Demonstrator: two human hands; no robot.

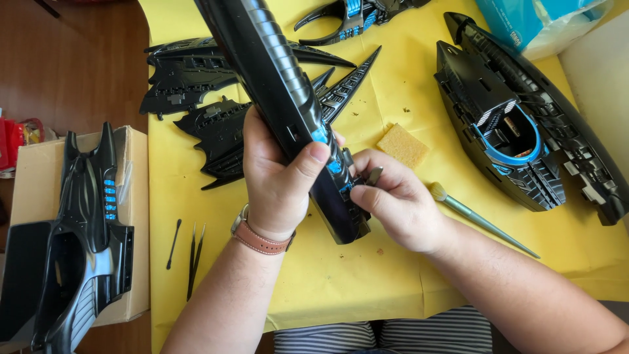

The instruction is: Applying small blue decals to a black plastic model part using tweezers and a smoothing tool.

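Note:
My left hand grips a long, glossy black model body with blue accents, held slanting from the top of the view down toward me. My right hand pinches a small dark, metallic-looking piece against the lower end of that body, near its blue details. A brown strap sits on my left wrist. Both hands hover over a yellow sheet that covers the table.
Black wing-shaped parts lie behind my hands. A large black and blue hull section rests at the right. A yellow sponge and a green-handled brush lie near my right hand. Tweezers and another black part on a cardboard box are at the left.

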